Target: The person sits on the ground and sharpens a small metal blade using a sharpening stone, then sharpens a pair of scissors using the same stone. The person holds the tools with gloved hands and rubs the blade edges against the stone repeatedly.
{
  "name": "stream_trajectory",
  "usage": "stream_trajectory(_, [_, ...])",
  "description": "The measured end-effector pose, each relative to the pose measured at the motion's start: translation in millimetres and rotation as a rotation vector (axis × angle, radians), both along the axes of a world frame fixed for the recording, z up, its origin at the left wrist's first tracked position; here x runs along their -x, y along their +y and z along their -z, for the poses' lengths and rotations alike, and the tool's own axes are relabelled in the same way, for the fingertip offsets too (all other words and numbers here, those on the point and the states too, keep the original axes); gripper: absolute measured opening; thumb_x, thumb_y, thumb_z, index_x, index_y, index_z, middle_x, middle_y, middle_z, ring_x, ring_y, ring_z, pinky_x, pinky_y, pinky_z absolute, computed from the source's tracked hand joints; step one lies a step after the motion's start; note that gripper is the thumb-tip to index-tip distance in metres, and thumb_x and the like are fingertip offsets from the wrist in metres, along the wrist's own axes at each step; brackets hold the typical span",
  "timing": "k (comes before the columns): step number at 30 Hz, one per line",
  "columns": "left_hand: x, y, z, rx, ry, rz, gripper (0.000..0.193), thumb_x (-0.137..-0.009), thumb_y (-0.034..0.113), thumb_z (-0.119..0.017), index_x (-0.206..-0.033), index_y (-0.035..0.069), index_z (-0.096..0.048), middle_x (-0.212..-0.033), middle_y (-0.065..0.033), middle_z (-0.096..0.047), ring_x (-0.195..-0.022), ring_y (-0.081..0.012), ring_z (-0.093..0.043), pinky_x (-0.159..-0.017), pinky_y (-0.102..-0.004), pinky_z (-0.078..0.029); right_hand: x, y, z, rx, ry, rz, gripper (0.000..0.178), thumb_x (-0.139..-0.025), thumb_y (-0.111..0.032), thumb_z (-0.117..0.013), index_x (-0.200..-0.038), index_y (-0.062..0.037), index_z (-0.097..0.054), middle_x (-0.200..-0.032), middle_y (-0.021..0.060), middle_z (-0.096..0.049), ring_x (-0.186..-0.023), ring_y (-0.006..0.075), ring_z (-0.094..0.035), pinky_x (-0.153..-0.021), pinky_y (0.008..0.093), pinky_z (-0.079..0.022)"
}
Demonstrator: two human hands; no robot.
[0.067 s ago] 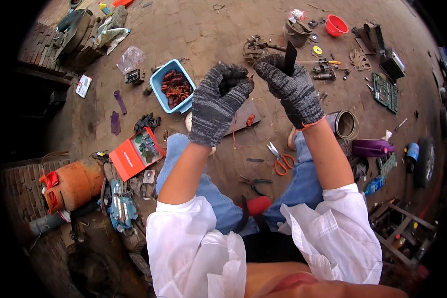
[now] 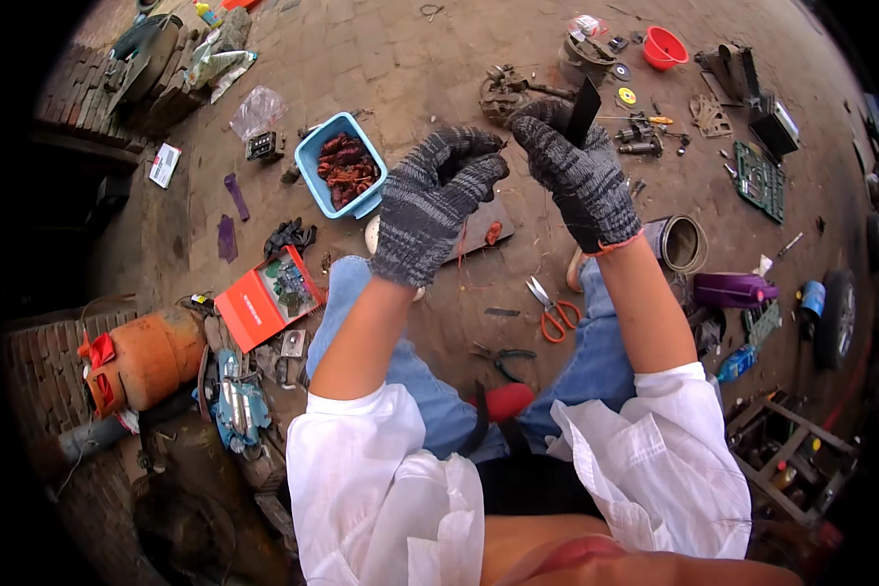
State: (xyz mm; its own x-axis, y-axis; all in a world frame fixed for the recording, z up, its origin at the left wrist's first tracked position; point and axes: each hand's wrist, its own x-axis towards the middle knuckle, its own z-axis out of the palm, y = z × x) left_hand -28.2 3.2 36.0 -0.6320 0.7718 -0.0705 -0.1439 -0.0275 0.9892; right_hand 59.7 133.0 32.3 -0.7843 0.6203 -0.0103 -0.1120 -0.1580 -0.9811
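Both my hands wear grey-and-black knit gloves and are raised in front of me, fingertips close together. My left hand (image 2: 434,200) is closed in a pinch on what looks like a thin wire, barely visible at the fingertips. My right hand (image 2: 578,181) is closed around a dark flat blade (image 2: 584,111) that sticks up past the fingers; its lower part is hidden in the glove. Below them a flat board (image 2: 479,232) lies on the ground, with a small orange-red coil of wire (image 2: 493,232) on it. Thin strands trail beside it.
A light-blue basin (image 2: 365,207) of reddish coils stands left of my hands. Orange-handled scissors (image 2: 560,319) and pliers (image 2: 503,361) lie between my legs. An open red box (image 2: 252,311) is at left; a metal can (image 2: 682,244) and green tool case (image 2: 758,183) are at right.
Both hands have shifted slightly to the right. The dark blade in my right hand has tilted further rightward. The fingertips remain close together.
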Motion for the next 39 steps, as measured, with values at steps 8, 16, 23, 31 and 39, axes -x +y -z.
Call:
stream_trajectory(8, [-7.1,1.9,5.1,-0.029,0.007,-0.042,0.017,-0.077,0.011,-0.060,-0.093,0.003,-0.060,-0.072,-0.0025,-0.061,-0.056,-0.0054,-0.050,-0.047,-0.0169,-0.037,-5.5,2.4,3.6,0.098,-0.061,-0.037,0.023,-0.079,-0.022,-0.060,-0.095,-0.0058,-0.058,-0.077,-0.0022,-0.056,-0.066,0.0058,-0.050,-0.059,0.0186,-0.041])
stream_trajectory(16, [-1.0,-0.6,4.7,-0.053,-0.155,-0.113,0.017,-0.078,0.014,-0.058,-0.092,0.004,-0.058,-0.071,-0.0032,-0.056,-0.053,-0.0068,-0.048,-0.044,-0.0165,-0.034,-6.2,-1.0,13.2,-0.844,-0.034,0.048,0.025,-0.084,-0.023,-0.051,-0.095,-0.0014,-0.056,-0.080,0.0082,-0.058,-0.071,0.0187,-0.054,-0.067,0.0302,-0.043])
stream_trajectory(23, [-1.0,-2.7,16.5,-0.214,-0.273,-0.153,0.015,-0.080,0.009,-0.055,-0.093,0.001,-0.057,-0.081,-0.0036,-0.057,-0.070,-0.0074,-0.055,-0.059,-0.0199,-0.046,-5.5,-9.3,17.8,-0.942,-0.076,-0.007,0.021,-0.076,-0.018,-0.059,-0.089,-0.0019,-0.057,-0.081,0.0138,-0.057,-0.073,0.0276,-0.056,-0.063,0.0341,-0.045])
stream_trajectory(31, [7.1,-11.0,27.6,-0.144,-0.194,-0.011,0.026,-0.081,0.010,-0.053,-0.105,0.001,-0.051,-0.091,-0.0056,-0.057,-0.075,-0.0100,-0.051,-0.064,-0.0228,-0.042,-5.4,-10.6,9.9,-0.776,-0.040,-0.130,0.023,-0.076,-0.018,-0.061,-0.091,-0.0009,-0.057,-0.082,0.0131,-0.058,-0.074,0.0262,-0.057,-0.064,0.0346,-0.046])
stream_trajectory(39, [3.9,-1.7,18.8,-0.182,-0.099,-0.058,0.026,-0.081,0.011,-0.053,-0.106,0.004,-0.051,-0.084,-0.0028,-0.058,-0.058,-0.0055,-0.050,-0.046,-0.0170,-0.039,0.1,-13.4,14.7,-0.703,-0.080,-0.099,0.021,-0.077,-0.016,-0.060,-0.091,-0.0004,-0.058,-0.079,0.0140,-0.059,-0.069,0.0226,-0.058,-0.062,0.0299,-0.044])
